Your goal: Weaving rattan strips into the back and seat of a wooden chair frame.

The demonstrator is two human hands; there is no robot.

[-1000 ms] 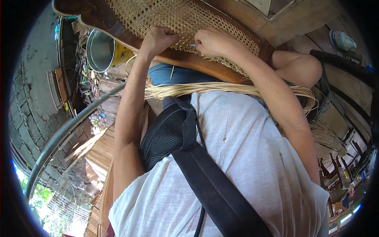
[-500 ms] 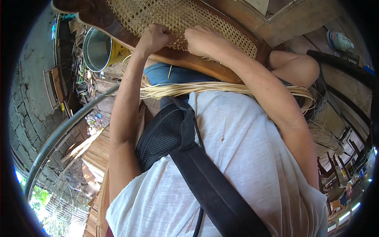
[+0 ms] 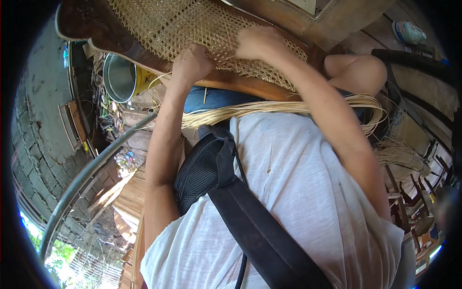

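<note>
Woven cane panel, set in a dark wooden frame, lies across the person's lap at the top of the view, its long axis running from upper left down toward the right, where it meets the bare knee. Both hands rest on its near edge. The left hand is curled into a loose fist right where the weave meets the frame rail, fingers together as if pinching something; a thin pale strand seems to trail from it toward the left, though the view is too small to be sure it is held. The right hand sits a little farther onto the panel, just beside the left and up from it, fingers bent down onto the mesh, and I cannot tell whether they pinch a strand or only press. So the working spot lies between the two hands, at the panel's edge, with the left hand nearer the frame. A bundle of loose cane strips lies across the lap just below the frame, roughly parallel to it, within reach of either hand. A metal bucket stands off to the left.
</note>
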